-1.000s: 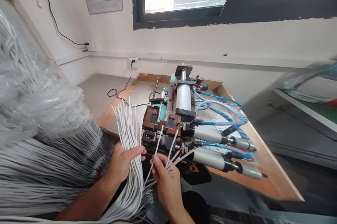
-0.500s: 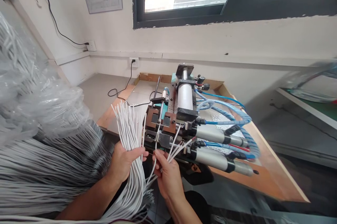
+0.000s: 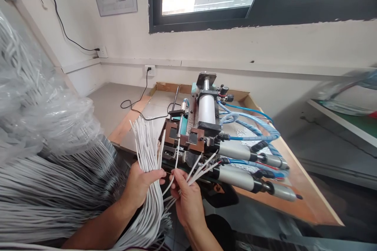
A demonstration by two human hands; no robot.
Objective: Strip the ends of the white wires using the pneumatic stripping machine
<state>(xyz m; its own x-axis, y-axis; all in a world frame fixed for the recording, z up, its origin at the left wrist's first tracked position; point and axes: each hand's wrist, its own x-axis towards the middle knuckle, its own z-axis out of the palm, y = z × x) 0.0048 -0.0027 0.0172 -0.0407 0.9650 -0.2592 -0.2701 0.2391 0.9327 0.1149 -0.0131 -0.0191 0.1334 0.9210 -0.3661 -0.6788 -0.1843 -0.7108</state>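
My left hand [image 3: 143, 184] is closed around a thick bundle of white cables [image 3: 147, 149], thumb across the front, cut ends pointing up. Between thumb and fingers of my right hand [image 3: 188, 194] is a single white cable [image 3: 177, 156], its upper end reaching into the pneumatic machine [image 3: 184, 137]. Several more white cables [image 3: 203, 170] pass through the same hand and fan out to the upper right, a little red showing at one tip. The machine's two brown jaw plates [image 3: 196, 140] stand apart, on either side of the single cable.
Air cylinders [image 3: 235, 178] and blue hoses [image 3: 253, 138] extend right over the wooden-edged table [image 3: 312, 204]. White scraps lie behind them. On the left hangs a large mass of grey-white cables [image 3: 53, 188], partly under clear plastic [image 3: 59, 113]. A black cord [image 3: 146, 94] runs to a wall socket.
The machine's right jaw plate has shifted right, widening the gap, and the cylinder ends stick out further right. My hands have barely moved; the cables in my right hand sit slightly further right.
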